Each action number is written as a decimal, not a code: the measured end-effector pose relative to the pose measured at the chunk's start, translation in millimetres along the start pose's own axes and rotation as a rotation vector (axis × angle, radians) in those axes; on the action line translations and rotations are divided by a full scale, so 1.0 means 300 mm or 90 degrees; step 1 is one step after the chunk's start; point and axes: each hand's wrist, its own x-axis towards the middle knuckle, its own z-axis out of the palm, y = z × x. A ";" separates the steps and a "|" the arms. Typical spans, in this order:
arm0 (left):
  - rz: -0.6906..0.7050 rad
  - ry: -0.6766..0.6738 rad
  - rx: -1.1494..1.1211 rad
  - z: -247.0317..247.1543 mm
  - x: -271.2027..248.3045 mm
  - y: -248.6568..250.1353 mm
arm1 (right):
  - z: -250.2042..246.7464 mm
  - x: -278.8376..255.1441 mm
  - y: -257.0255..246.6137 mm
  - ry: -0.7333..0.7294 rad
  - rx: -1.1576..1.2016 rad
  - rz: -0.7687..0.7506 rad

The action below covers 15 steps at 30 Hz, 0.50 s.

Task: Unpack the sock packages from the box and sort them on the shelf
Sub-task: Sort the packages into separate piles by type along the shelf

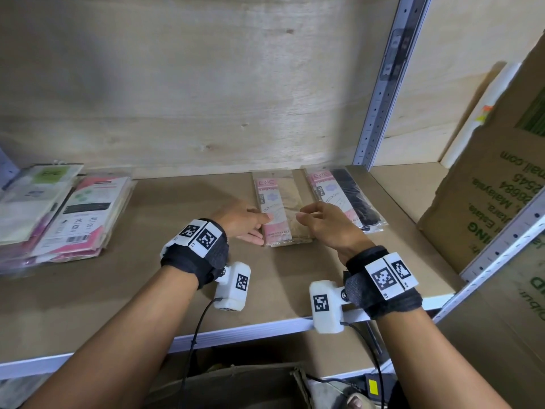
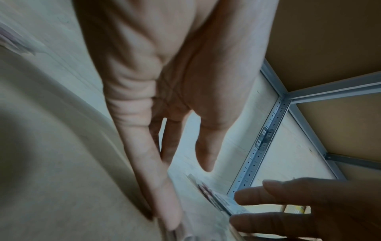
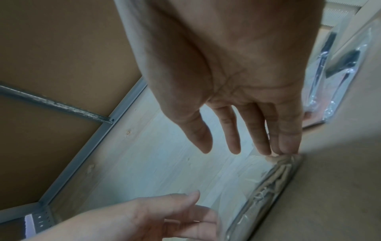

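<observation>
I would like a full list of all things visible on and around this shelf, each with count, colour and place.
beige sock package: one stack, beige and pink, middle of shelf, between the hands
black sock package: one, black and pink, right of the beige one
mixed packages: two piles, pink, white, green, far left
shelf: one, brown board, grey metal frame
cardboard box: one, brown, green print, right
left hand: fingers straight, touching beige package's left edge
right hand: relaxed, at its right edge

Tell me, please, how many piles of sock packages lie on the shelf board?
4: a beige pile between both hands, a black pile right of it, two overlapping piles at far left, green-labelled and pink. Packages within each pile are partly hidden.
</observation>
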 end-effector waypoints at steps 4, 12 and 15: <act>0.031 0.087 0.002 -0.094 -0.017 -0.023 | 0.019 -0.028 -0.041 0.085 -0.003 -0.069; 0.103 0.408 0.002 -0.549 -0.193 -0.159 | 0.313 -0.033 -0.343 -0.104 0.150 -0.109; 0.094 0.469 -0.002 -0.692 -0.280 -0.226 | 0.512 0.008 -0.465 -0.205 0.121 -0.053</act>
